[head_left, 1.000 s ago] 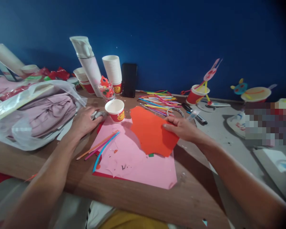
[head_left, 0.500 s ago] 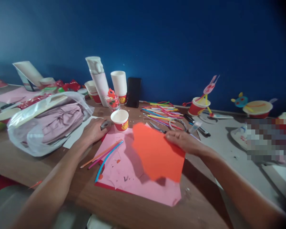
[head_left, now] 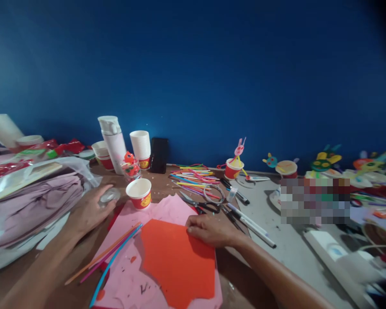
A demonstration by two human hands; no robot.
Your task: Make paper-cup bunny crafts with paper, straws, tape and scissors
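My right hand (head_left: pixel 210 229) pinches the upper right edge of an orange paper sheet (head_left: pixel 176 262), which lies on a pink sheet (head_left: pixel 125 279). My left hand (head_left: pixel 90 210) is curled around a small clear roll of tape (head_left: pixel 108 196) on the wooden table (head_left: pixel 56 251), left of a red and white paper cup (head_left: pixel 140 193). Several thin coloured sticks (head_left: pixel 112 257) lie slanted across the pink sheet between my arms. Scissors (head_left: pixel 197 205) rest just beyond my right hand.
A plastic bag with pink cloth (head_left: pixel 28 206) fills the left side. Against the blue wall stand a white bottle (head_left: pixel 112 143), stacked cups (head_left: pixel 140 149) and a black phone (head_left: pixel 158 155). More coloured sticks (head_left: pixel 196 177), markers (head_left: pixel 249 223) and cup crafts (head_left: pixel 234 167) lie to the right.
The view has tilted upward. My right hand has brought the orange sheet down flat onto the pink sheet, nearer to me. My left hand stays on the tape roll.
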